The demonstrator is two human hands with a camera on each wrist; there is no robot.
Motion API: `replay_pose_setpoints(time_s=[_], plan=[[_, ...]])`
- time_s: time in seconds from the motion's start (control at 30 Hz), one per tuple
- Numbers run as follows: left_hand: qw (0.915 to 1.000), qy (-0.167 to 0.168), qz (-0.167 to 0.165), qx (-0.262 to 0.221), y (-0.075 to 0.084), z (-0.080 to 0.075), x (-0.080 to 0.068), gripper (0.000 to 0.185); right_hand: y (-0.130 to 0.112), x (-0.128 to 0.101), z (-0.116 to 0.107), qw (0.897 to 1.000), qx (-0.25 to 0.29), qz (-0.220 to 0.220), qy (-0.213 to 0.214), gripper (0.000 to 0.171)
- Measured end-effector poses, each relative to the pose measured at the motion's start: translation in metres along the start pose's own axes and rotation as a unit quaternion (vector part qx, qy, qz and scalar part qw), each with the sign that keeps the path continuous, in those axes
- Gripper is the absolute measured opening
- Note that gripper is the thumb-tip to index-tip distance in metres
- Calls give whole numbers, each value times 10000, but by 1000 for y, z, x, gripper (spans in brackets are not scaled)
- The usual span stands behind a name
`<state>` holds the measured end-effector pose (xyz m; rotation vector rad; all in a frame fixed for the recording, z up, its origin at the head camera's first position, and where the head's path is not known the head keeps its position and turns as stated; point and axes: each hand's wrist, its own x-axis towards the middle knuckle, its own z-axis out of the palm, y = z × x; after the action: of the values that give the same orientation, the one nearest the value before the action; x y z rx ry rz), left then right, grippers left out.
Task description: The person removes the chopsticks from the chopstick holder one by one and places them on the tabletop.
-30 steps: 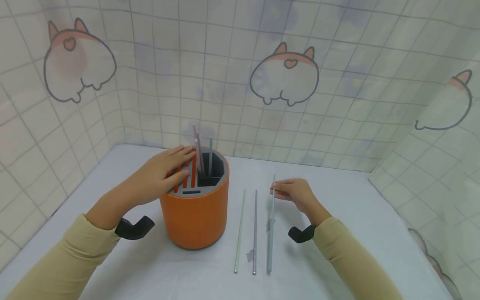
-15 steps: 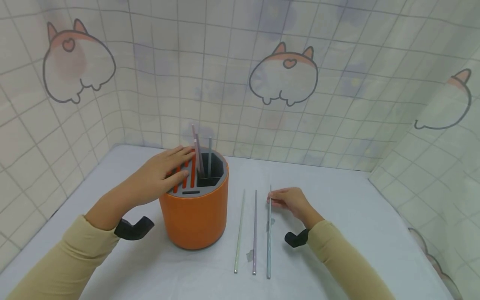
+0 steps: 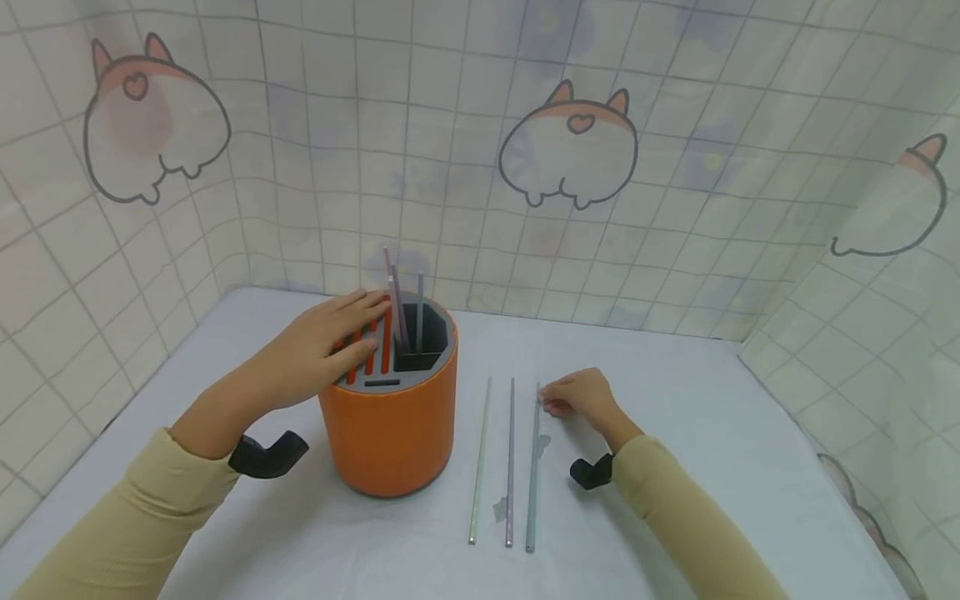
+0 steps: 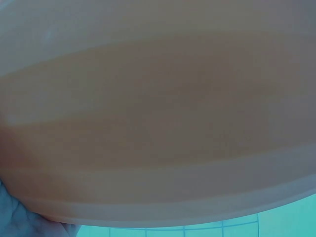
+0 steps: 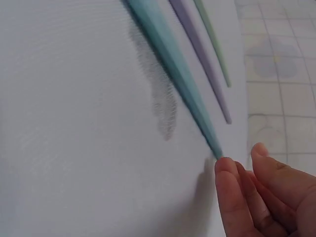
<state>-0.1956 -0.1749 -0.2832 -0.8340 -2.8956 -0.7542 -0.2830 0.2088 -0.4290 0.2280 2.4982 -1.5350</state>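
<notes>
My left hand (image 3: 318,343) rests with spread fingers on the slotted grey top of an orange knife block (image 3: 390,442). In the left wrist view the block's curved wall (image 4: 163,118) fills most of the picture. My right hand (image 3: 588,400) is at the far end of a blue chopstick (image 3: 533,475) lying on the table. In the right wrist view its fingertips (image 5: 227,165) touch the blue chopstick's thin end, while the thumb stands apart from it. To the left lie a purple chopstick (image 3: 511,467) and a green chopstick (image 3: 480,462), roughly parallel.
Several chopsticks (image 3: 420,308) stand in the block's open compartment. Grey patches (image 3: 500,509) mark the white table cover (image 3: 675,400) near the chopsticks. A grid-patterned curtain (image 3: 450,167) encloses the back and sides.
The blue chopstick was lowered to the table and shifted left, beside the purple one. My right hand moved down with it, and its thumb now stands off the chopstick. My left hand stayed put.
</notes>
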Motion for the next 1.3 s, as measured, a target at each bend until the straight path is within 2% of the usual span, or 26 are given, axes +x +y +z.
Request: replay_pose_setpoints(time_s=[0.13, 0.27, 0.5, 0.67, 0.87, 1.07, 1.3], plan=[[10000, -3, -3, -1, -1, 0, 0, 56, -21, -5, -3, 9993, 45, -358, 71, 32], [10000, 6, 10, 0, -2, 0, 1, 56, -57, -22, -4, 9967, 104, -810, -11, 36], [10000, -7, -44, 10, -1, -1, 1, 56, -122, -56, 2, 9795, 410, -1938, -356, 38], [10000, -16, -62, 25, 0, -1, 1, 56, -153, -72, 14, 9710, 603, -2215, -671, 36], [10000, -26, -79, 4, 0, -1, 1, 56, -173, -84, 32, 9625, 174, -2583, -813, 35], [10000, -17, -36, -5, -1, -1, 2, 56, -182, -86, 49, 9561, 254, -2766, -929, 33], [10000, -44, -20, -36, 0, -1, 1, 56, -184, -87, 62, 9491, 250, -3019, -857, 30]])
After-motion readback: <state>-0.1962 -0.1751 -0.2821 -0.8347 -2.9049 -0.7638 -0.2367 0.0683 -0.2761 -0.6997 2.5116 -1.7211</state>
